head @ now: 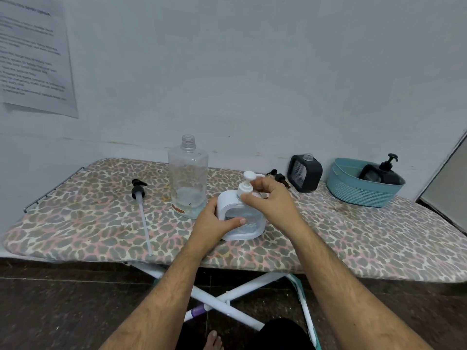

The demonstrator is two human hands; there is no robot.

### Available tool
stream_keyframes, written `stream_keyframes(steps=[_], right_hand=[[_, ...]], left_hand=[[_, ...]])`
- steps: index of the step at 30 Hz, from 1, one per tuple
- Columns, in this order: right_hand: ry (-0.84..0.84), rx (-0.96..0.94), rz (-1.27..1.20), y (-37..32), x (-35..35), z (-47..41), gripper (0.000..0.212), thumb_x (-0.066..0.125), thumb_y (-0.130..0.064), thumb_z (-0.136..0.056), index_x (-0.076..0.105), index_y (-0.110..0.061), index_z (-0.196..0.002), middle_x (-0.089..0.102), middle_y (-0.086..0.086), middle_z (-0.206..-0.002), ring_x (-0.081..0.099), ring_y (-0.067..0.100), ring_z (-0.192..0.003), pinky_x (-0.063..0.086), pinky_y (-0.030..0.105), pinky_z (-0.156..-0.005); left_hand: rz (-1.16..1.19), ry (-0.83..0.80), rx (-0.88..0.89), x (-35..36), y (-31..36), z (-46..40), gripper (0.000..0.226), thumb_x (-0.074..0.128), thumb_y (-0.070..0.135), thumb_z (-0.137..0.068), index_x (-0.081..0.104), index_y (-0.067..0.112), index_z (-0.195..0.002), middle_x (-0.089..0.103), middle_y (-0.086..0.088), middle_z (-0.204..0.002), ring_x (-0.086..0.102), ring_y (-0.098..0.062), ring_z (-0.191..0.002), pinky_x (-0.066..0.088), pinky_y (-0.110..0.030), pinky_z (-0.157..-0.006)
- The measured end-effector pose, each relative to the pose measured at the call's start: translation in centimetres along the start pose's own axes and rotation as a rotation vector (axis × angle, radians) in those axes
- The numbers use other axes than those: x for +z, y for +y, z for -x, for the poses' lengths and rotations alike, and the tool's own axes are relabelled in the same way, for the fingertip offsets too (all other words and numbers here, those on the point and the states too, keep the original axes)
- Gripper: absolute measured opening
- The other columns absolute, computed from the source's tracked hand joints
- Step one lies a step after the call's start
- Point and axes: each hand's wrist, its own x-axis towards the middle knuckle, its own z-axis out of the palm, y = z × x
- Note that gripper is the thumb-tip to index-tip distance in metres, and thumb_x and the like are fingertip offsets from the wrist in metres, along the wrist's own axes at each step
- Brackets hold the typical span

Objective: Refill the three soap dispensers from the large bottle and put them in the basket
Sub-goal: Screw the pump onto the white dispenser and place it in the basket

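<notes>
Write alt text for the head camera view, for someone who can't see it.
A person's left hand holds a white soap dispenser on a leopard-print ironing board while the right hand grips its pump collar. Behind stands a nearly empty large bottle without a cap; to the right, an open black dispenser and a teal basket holding another.

Printed sheet (35, 54) blurred, cut off left; basket (358, 193) perhaps hides dispenser (379, 173) base.
</notes>
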Motion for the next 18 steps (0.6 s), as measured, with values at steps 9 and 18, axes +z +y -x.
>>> stream_keyframes(steps=[9,18], right_hand=[[-0.013,0.064,-0.208,-1.2,-1.6,-0.6,0.054,0.070,-0.008,-0.089,0.051,-0.017,-0.138,0.069,-0.002,-0.117,0.064,0.006,-0.111,0.046,0.034,-0.104],[-0.167,0.089,-0.139,-2.2,-2.4,-1.4,0.093,0.069,-0.016,-0.075,0.022,-0.030,-0.153,0.069,-0.002,-0.124,0.061,0.010,-0.121,0.038,0.042,-0.113]], left_hand=[[-0.001,0.007,0.003,0.0,0.1,0.0,0.060,0.089,0.020,-0.068,0.057,0.030,-0.119,0.069,0.009,-0.107,0.068,-0.007,-0.094,0.056,-0.028,-0.083],[-0.013,0.007,-0.001,-0.1,-0.3,-0.2,0.065,0.090,0.024,-0.066,0.056,0.030,-0.122,0.069,0.009,-0.109,0.068,-0.008,-0.097,0.056,-0.034,-0.087]])
